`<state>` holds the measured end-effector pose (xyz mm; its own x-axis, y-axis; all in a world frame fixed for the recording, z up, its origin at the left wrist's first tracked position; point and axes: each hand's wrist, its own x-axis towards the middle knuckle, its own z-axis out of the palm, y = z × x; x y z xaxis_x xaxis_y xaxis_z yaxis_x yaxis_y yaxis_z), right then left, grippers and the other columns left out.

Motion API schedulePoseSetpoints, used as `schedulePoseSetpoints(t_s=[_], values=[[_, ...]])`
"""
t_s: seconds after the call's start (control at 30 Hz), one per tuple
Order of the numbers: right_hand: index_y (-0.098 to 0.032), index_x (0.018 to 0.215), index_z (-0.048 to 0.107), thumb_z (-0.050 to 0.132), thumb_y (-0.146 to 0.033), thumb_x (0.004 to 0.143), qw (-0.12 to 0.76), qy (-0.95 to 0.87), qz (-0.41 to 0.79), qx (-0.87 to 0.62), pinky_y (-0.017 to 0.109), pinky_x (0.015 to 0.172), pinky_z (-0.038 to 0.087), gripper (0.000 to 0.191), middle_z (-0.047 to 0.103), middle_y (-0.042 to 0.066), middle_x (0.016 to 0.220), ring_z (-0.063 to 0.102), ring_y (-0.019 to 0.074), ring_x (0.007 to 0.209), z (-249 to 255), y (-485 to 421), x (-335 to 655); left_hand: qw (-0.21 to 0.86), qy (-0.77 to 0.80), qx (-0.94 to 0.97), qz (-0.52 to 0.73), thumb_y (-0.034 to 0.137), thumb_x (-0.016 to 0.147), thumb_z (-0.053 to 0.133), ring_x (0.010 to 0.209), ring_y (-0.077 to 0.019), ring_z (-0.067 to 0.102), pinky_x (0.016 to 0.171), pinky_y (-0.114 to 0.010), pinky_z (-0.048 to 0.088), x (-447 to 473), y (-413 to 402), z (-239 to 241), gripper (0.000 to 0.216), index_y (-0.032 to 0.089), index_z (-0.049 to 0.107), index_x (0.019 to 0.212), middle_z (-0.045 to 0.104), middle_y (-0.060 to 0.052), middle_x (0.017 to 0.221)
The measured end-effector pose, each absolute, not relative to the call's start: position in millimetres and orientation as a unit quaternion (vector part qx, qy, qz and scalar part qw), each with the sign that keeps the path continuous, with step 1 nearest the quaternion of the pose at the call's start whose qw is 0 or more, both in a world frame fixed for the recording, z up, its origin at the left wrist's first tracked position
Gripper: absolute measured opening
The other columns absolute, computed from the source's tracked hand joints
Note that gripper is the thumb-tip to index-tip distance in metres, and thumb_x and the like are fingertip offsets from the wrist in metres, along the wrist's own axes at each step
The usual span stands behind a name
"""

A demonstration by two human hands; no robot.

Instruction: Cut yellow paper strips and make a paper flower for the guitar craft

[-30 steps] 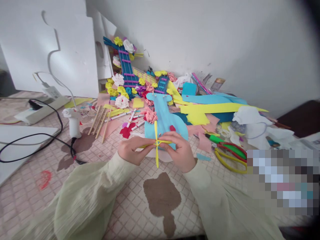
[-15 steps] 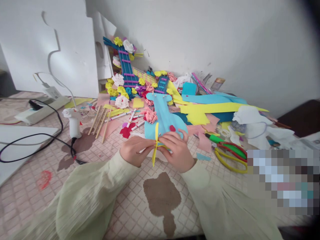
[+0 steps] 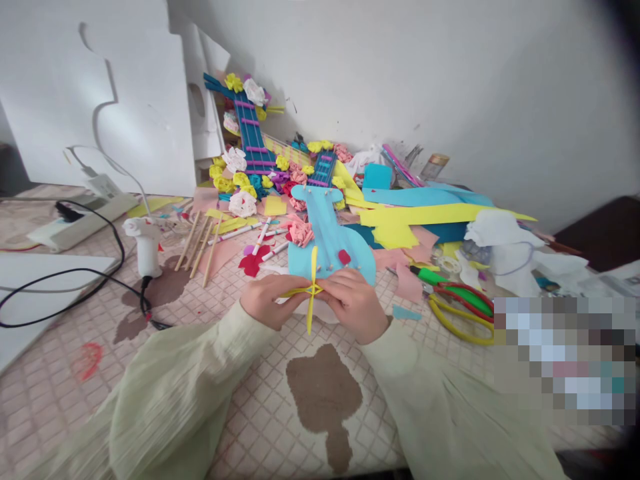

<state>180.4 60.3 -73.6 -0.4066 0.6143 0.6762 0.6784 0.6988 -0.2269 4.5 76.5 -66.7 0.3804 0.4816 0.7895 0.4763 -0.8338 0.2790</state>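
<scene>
Both my hands pinch crossed yellow paper strips (image 3: 312,288) over the patterned table. My left hand (image 3: 266,300) grips the strip's left end, fingers closed. My right hand (image 3: 353,301) presses its fingers onto the crossing from the right. One strip stands upright, the other runs sideways. Just behind the strips lies a light blue guitar-shaped cutout (image 3: 329,235) with a red dot on it.
A white glue gun (image 3: 143,243) with black cable stands at left by wooden sticks (image 3: 201,241). A power strip (image 3: 75,224) lies further left. Paper flowers (image 3: 242,180), coloured sheets (image 3: 423,215) and scissors (image 3: 457,305) crowd the back and right. White foam boards (image 3: 100,93) lean on the wall.
My right-hand fingers folded one strip across the crossing and now press down on it. The upright strip tilted slightly and came back upright. Both hands stayed in place.
</scene>
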Motion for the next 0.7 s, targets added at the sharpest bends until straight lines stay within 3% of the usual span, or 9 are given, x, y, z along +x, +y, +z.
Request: schedulePoseSetpoints(t_s=[0.17,0.37,0.7], values=[[-0.013,0.083,0.065,0.043,-0.029,0.086,0.368,-0.845,-0.041,-0.387,0.033,0.073,0.043,0.028,0.067,0.008,0.076,0.056,0.0191,0.074,-72.0,61.4,180.4,-0.039,0.258,0.855,0.449,0.020,0.079,0.052,0.058,-0.0136,0.065,0.053,-0.019,0.052,5.7,80.0,-66.8,0.018,0.010,0.066,0.074,0.071,-0.006,0.065],[-0.013,0.078,0.065,0.043,-0.036,0.085,0.381,-0.831,-0.019,-0.406,0.030,0.066,0.045,0.032,0.067,0.007,0.069,0.057,0.0176,0.066,-72.0,61.2,180.4,-0.027,0.271,0.863,0.425,0.022,0.078,0.055,0.054,-0.0131,0.063,0.050,-0.020,0.049,1.7,80.0,-68.1,0.016,0.012,0.068,0.075,0.070,-0.004,0.063],[-0.012,0.075,0.065,0.046,-0.030,0.085,0.362,-0.859,-0.035,-0.361,0.031,0.068,0.043,0.029,0.066,0.007,0.067,0.055,0.0179,0.068,-75.5,65.5,183.6,-0.031,0.263,0.877,0.402,0.029,0.083,0.047,0.052,-0.0110,0.062,0.049,-0.019,0.046,0.0,82.6,-70.9,0.026,0.014,0.067,0.078,0.070,-0.003,0.062]])
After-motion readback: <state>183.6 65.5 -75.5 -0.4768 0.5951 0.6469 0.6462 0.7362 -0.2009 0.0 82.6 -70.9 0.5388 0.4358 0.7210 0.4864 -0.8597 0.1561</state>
